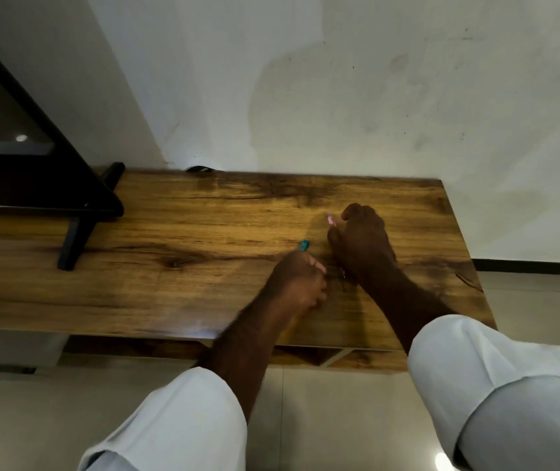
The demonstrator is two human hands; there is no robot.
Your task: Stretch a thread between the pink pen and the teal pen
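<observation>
The slim teal plastic pen (304,245) is held in the curled left grip (297,283), its end seen just beyond the knuckles above the brown wooden surface (169,215). Just right of that grip, the thin pink pen (331,220) is grasped by the right grip (361,243).

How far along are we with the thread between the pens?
Done: both pens are held at the wooden table: the left hand grips the teal pen, the right hand holds the pink pen, tips close together. In hand: both hands working at the pens. Left: I can make out no thread between them, so the stretch looks not yet done.
</observation>
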